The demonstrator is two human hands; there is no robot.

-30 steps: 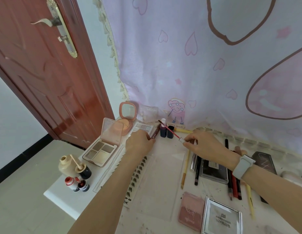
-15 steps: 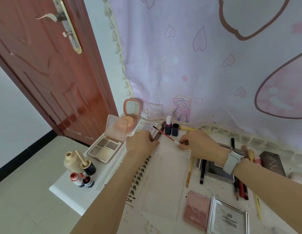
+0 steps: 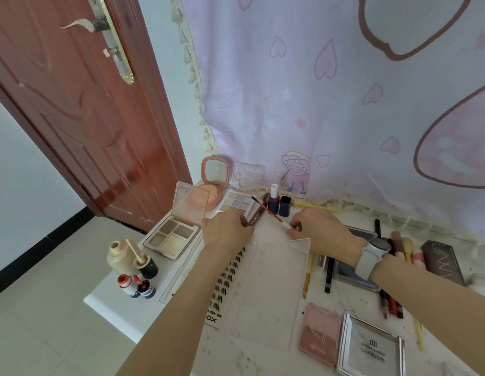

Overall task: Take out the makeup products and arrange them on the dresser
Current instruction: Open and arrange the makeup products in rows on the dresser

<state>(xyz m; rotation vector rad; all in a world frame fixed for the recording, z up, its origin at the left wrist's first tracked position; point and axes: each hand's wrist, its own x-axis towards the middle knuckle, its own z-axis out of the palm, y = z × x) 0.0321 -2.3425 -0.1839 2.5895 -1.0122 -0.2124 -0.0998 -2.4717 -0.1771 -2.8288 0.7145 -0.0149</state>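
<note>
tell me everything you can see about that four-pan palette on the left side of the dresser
The four-pan palette is a pale pink, plastic-looking square case lying flat on the white dresser, near its left edge. Its translucent pink lid stands open, tilted back toward the round peach compact behind it. Four square pans show inside: two brown-grey shades at the back, two lighter, shimmery beige ones in front. Neither hand touches it; the left hand rests just to its right.

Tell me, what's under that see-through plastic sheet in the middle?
Through the clear plastic sheet the white dresser top shows. A false-lash card lies along its left edge; whether it tucks underneath is unclear.
</note>
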